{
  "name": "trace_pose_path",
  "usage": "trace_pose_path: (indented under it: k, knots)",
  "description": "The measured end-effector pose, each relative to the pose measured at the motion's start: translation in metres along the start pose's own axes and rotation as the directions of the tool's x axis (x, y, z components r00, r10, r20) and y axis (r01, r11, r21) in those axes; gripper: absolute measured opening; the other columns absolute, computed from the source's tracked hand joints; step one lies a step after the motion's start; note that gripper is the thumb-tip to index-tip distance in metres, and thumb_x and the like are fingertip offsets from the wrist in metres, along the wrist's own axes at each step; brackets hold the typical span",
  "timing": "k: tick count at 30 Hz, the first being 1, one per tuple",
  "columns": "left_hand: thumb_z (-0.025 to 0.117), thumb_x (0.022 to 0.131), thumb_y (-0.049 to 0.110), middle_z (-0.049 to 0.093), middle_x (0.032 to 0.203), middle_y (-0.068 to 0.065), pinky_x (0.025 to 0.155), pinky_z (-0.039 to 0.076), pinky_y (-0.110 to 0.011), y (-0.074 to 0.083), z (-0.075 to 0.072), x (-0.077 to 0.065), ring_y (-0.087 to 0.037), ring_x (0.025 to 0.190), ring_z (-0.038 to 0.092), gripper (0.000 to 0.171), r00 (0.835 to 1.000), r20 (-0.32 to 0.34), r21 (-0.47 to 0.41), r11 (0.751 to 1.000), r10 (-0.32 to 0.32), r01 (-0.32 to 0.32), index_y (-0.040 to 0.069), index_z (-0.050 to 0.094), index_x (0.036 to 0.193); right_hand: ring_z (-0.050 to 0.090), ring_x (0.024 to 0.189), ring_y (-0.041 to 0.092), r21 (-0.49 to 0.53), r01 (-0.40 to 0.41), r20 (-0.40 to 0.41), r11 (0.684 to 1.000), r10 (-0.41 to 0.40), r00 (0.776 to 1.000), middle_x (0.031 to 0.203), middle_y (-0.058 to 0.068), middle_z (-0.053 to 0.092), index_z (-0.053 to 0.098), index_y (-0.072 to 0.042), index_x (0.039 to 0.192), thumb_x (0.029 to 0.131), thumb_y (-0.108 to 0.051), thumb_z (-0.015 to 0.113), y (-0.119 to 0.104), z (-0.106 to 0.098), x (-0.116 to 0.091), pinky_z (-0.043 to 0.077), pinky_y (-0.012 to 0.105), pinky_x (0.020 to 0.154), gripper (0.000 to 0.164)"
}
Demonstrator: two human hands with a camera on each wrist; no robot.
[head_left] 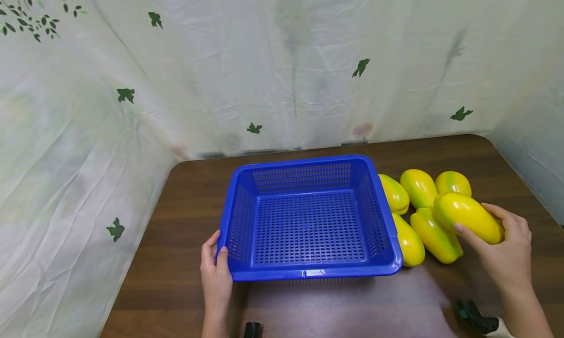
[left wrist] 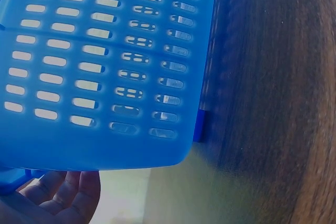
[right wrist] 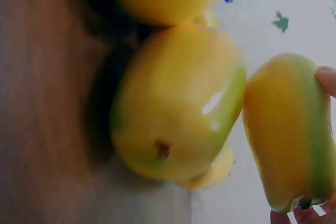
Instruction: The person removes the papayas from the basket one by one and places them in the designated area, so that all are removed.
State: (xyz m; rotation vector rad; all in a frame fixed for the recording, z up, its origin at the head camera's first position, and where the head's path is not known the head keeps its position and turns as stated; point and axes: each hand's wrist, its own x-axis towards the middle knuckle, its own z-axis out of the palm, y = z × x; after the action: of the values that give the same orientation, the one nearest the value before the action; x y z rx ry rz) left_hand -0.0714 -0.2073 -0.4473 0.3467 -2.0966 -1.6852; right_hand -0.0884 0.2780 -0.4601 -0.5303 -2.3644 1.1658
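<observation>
A blue plastic basket (head_left: pixel 304 274) with slotted walls and floor stands in the middle of the head view, with nothing inside. My left hand (head_left: pixel 217 274) grips its left rim near the front corner, thumb over the edge; in the left wrist view the curled fingers (left wrist: pixel 79 195) show below the basket's slotted wall (left wrist: pixel 105 148). On the right, my right hand (head_left: pixel 508 247) holds a yellow-green papaya (head_left: pixel 469 216) between thumb and fingers, over the other papayas. In the right wrist view the held papaya (right wrist: pixel 286 135) stands beside a larger-looking papaya (right wrist: pixel 178 103).
Several more papayas (head_left: pixel 436 235) lie grouped against the basket's right side on the brown wooden table (head_left: pixel 185 220). Dark objects lie near the front edge, one black (head_left: pixel 252 329) and one black-and-white (head_left: pixel 480 321). A pale leaf-patterned curtain (head_left: pixel 304 83) closes off the back and sides.
</observation>
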Motion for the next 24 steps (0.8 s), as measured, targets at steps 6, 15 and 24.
trace_pose_path:
  k: [6,15,24]
  knots:
    - [0.039,0.092,-0.002,0.055,0.109,-0.021,0.072,0.045,-0.017,0.0,0.0,0.0,-0.015,0.093,0.054,0.037,1.0,0.003,0.004,1.0,-0.001,0.001,0.004,0.045,0.128,0.024,0.105,0.004,-0.058,-0.121,-0.053,0.991,0.118,0.992,0.125,0.006,0.036,0.048,-0.021,0.13,0.066,-0.029,0.079,0.037,-0.001,-0.002,0.022,0.038,0.077,0.072]
    - [0.039,0.092,-0.002,0.055,0.11,-0.021,0.072,0.045,-0.017,0.0,0.0,0.001,-0.015,0.093,0.054,0.037,1.0,0.002,0.0,1.0,-0.004,0.004,0.003,0.044,0.128,0.029,0.096,0.024,-0.087,-0.281,-0.017,0.956,0.28,0.96,0.107,0.012,0.038,0.04,0.0,0.131,0.073,-0.029,0.072,0.009,-0.009,-0.021,0.023,0.037,0.07,0.072]
    - [0.039,0.092,-0.002,0.056,0.107,-0.022,0.07,0.045,-0.018,0.001,-0.003,0.0,-0.015,0.09,0.054,0.036,1.0,0.005,0.004,1.0,-0.001,0.001,0.003,0.045,0.127,0.026,0.106,0.042,-0.151,-0.264,0.125,0.953,0.283,0.951,0.118,0.027,0.033,0.03,0.007,0.132,0.079,-0.039,0.064,0.021,-0.006,-0.026,0.023,0.046,0.069,0.078]
